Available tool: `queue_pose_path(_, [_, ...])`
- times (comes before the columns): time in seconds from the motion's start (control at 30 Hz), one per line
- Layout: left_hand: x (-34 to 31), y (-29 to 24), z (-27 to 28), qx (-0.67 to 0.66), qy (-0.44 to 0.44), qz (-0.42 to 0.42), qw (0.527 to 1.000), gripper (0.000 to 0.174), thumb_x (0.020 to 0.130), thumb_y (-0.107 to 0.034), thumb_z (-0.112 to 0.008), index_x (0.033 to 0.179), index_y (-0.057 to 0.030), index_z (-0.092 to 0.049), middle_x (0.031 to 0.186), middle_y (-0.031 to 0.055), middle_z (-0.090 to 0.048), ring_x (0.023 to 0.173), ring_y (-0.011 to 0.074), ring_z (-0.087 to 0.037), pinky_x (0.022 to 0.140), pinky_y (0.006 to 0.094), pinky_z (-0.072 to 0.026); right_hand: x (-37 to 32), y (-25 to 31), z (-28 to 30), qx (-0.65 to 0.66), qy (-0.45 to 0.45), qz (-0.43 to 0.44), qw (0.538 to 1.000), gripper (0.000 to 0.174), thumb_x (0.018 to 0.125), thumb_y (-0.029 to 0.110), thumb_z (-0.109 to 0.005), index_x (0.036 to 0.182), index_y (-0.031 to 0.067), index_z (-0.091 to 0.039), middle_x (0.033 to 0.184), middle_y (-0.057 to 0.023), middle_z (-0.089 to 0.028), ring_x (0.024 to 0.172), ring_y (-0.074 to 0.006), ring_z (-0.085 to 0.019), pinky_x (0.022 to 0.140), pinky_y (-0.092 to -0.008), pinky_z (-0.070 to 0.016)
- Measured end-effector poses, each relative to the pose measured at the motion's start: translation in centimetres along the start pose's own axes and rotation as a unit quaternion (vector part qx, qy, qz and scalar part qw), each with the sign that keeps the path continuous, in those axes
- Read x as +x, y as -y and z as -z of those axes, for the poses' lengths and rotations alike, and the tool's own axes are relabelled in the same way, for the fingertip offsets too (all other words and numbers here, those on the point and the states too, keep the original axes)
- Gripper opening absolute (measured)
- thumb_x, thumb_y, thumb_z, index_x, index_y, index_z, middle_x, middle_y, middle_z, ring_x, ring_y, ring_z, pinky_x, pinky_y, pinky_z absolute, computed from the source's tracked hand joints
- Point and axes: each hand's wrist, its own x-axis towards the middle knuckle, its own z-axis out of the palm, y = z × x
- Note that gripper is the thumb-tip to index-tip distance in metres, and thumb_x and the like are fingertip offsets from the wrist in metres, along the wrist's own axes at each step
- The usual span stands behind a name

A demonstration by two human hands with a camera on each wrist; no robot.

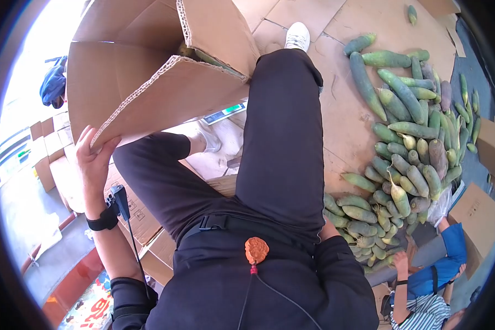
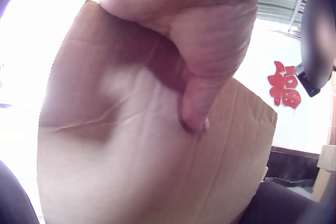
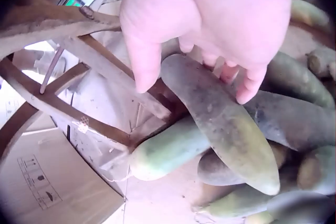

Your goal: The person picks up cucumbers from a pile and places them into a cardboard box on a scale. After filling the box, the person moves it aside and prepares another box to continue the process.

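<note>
My left hand grips the edge of a big open cardboard box. In the left wrist view the thumb of that left hand lies on the near face of the flap; its other fingers are hidden behind. My right hand is over a long green radish in the right wrist view. Its fingers reach along the radish's far side, while the thumb stands apart to the left. In the head view only a bit of the right hand shows beside my thigh, near the radish pile.
A wooden stool frame stands left of the radish. A scale is under the box. More radishes spread over cardboard on the floor. Another person sits at lower right beside an open carton.
</note>
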Motion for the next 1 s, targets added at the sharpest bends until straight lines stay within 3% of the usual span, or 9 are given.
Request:
queue_pose_path(0.37, [0.3, 0.1, 0.0, 0.006, 0.000, -0.005, 1.000, 0.021, 0.075, -0.007, -0.075, 0.088, 0.0033, -0.062, 0.078, 0.0061, -0.052, 0.073, 0.0166, -0.053, 0.066, 0.0264, -0.0429, 3.4, 6.2, 3.1, 0.131, 0.001, 0.001, 0.991, 0.029, 0.083, 0.018, -0.060, 0.111, 0.0116, -0.057, 0.101, -0.0121, -0.058, 0.093, -0.0320, -0.059, 0.080, -0.0427, -0.0494])
queue_pose_path(0.63, [0.0, -0.1, -0.2, -0.016, -0.014, -0.013, 1.000, 0.019, 0.075, -0.004, -0.074, 0.089, 0.0027, -0.064, 0.077, 0.0050, -0.052, 0.073, 0.0150, -0.054, 0.064, 0.0248, -0.0429, 3.6, 6.9, 5.9, 0.228, 0.000, 0.002, 0.974, 0.031, 0.081, 0.015, -0.062, 0.112, 0.0104, -0.057, 0.103, -0.0124, -0.058, 0.095, -0.0312, -0.059, 0.082, -0.0417, -0.0488])
queue_pose_path(0.67, [0.0, -0.2, -0.1, -0.016, -0.013, -0.015, 1.000, 0.019, 0.075, -0.004, -0.074, 0.089, 0.0027, -0.064, 0.077, 0.0050, -0.052, 0.073, 0.0150, -0.054, 0.064, 0.0248, -0.0429, 4.7, 10.2, 5.2, 0.241, -0.001, -0.001, 0.971, 0.031, 0.081, 0.015, -0.062, 0.112, 0.0102, -0.057, 0.103, -0.0125, -0.058, 0.095, -0.0311, -0.058, 0.082, -0.0416, -0.0487])
queue_pose_path(0.87, [0.2, -1.0, 0.2, 0.000, -0.007, -0.014, 1.000, 0.017, 0.074, -0.002, -0.073, 0.086, 0.0028, -0.063, 0.076, 0.0062, -0.051, 0.069, 0.0158, -0.054, 0.062, 0.0262, -0.0431, 3.5, 9.5, 8.6, 0.308, -0.017, -0.004, 0.951, 0.034, 0.080, 0.013, -0.064, 0.112, 0.0093, -0.056, 0.104, -0.0127, -0.058, 0.097, -0.0306, -0.058, 0.083, -0.0408, -0.0483])
queue_pose_path(1.0, [-0.1, -1.1, 0.1, 0.022, -0.039, -0.044, 0.998, 0.018, 0.069, -0.005, -0.075, 0.077, 0.0014, -0.061, 0.069, 0.0082, -0.048, 0.065, 0.0196, -0.053, 0.059, 0.0289, -0.0423, 1.2, 2.6, 13.8, 0.345, -0.034, 0.009, 0.938, 0.035, 0.079, 0.011, -0.065, 0.112, 0.0087, -0.056, 0.105, -0.0129, -0.058, 0.098, -0.0302, -0.057, 0.083, -0.0403, -0.0480])
